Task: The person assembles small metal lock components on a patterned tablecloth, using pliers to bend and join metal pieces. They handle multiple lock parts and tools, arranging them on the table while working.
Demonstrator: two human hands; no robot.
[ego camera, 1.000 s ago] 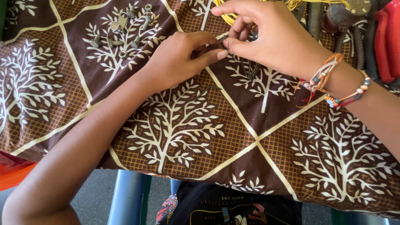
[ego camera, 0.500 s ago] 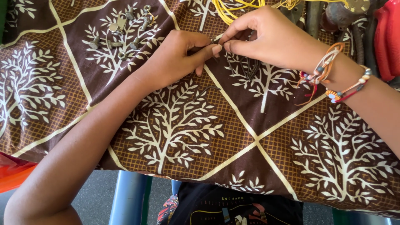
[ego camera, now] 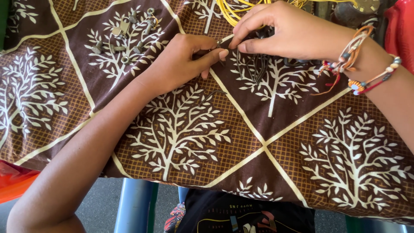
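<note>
left hand (ego camera: 181, 64) pinching thin dark metal pin (ego camera: 214, 48) | right hand (ego camera: 286, 32) pinching its tip, 12 o'clock of brown tree-print cloth (ego camera: 194, 129) (over counter) | loose grey bolts (ego camera: 125, 36) at 10 o'clock

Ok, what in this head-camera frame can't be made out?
- What the left hand pinches: a thin dark piece, mostly covered by its fingers.
- Right hand fingertip contact: too small to resolve.
- Yellow wire: cut off by the top edge.
- Red object: cut off at the right edge.
- Small metal parts: too small to identify.
</note>
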